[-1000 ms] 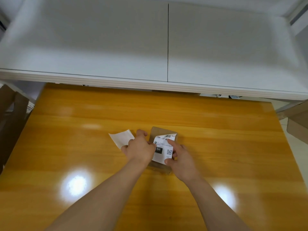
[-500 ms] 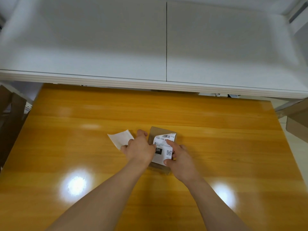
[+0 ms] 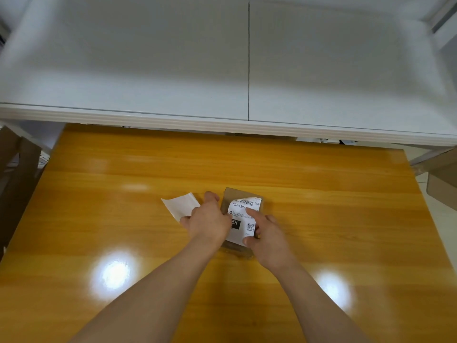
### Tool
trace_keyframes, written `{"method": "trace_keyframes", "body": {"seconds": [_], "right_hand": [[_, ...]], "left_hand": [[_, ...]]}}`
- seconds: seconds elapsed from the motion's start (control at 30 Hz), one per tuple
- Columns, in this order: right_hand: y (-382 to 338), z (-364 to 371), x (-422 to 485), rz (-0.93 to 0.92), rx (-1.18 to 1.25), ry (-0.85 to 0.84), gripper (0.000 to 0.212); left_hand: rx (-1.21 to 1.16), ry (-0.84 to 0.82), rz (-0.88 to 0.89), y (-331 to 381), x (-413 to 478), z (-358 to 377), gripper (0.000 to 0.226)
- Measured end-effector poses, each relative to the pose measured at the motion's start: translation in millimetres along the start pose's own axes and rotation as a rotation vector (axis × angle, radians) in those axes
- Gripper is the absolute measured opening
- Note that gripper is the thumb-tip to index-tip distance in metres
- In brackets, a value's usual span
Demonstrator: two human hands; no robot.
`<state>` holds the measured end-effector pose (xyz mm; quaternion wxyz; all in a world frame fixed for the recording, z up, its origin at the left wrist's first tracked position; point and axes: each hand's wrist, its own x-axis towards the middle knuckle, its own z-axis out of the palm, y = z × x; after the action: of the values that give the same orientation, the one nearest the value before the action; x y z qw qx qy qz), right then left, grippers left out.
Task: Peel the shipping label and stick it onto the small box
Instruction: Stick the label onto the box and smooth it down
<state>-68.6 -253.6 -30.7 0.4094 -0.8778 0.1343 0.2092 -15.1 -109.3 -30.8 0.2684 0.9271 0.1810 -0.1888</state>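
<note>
A small brown cardboard box (image 3: 228,195) lies on the wooden table near the middle. The white shipping label (image 3: 243,215), printed with a barcode, a black block and a QR code, lies over the box's top. My right hand (image 3: 265,237) presses on the label with its index finger while the thumb pinches the label's near right corner. My left hand (image 3: 210,222) rests at the box's left side, covers the label's left edge, and holds the blank white backing sheet (image 3: 180,207), which sticks out to the left over the table.
The glossy orange wooden table (image 3: 321,206) carries two bright light reflections near me. A white shelf (image 3: 222,125) overhangs the table's far edge. Brown cardboard pieces (image 3: 14,174) stand off the left side, and more cardboard (image 3: 442,179) lies past the right edge.
My right index finger has slid a little up the label's face. Both hands, the box and the backing sheet stay in nearly the same place.
</note>
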Motion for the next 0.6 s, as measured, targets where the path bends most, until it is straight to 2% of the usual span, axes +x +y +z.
{"method": "trace_keyframes", "body": {"seconds": [0.2, 0.4, 0.6], "right_hand": [[0.4, 1.6, 1.1, 0.001, 0.004, -0.008, 0.073], [-1.3, 3.9, 1.4, -0.006, -0.014, 0.003, 0.074], [-2.3, 3.0, 0.3, -0.018, -0.034, 0.005, 0.073]], "left_hand": [[0.019, -0.009, 0.002, -0.4, 0.6, -0.8, 0.047], [0.133, 0.046, 0.046, 5.4, -6.9, -7.7, 0.045], [0.185, 0.055, 0.091, 4.8, -8.9, -11.1, 0.053]]}}
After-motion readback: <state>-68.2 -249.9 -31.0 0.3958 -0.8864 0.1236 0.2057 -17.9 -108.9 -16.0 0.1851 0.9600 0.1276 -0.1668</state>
